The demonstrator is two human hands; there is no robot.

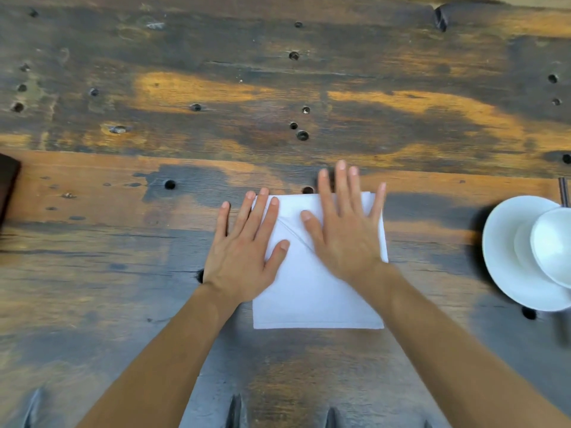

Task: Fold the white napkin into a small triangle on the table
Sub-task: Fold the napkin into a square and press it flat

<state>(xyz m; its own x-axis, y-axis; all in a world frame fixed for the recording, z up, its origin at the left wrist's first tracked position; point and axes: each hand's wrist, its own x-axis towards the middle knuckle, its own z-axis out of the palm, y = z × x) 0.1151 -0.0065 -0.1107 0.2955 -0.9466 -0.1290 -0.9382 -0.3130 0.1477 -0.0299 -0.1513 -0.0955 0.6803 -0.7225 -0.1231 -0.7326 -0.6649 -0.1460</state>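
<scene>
A white napkin lies flat on the worn wooden table, roughly square, with a diagonal fold line running from its upper left toward the middle right. My left hand rests palm down on the napkin's left edge, fingers spread, partly on the wood. Over the upper right part, my right hand presses flat with its fingers apart, its fingertips reaching past the napkin's far edge. Neither hand grips anything. Both hands hide the napkin's top corners.
A white plate with a white bowl on it sits at the right edge, with dark chopsticks behind it. A dark brown object lies at the left edge. The wood has several small round holes.
</scene>
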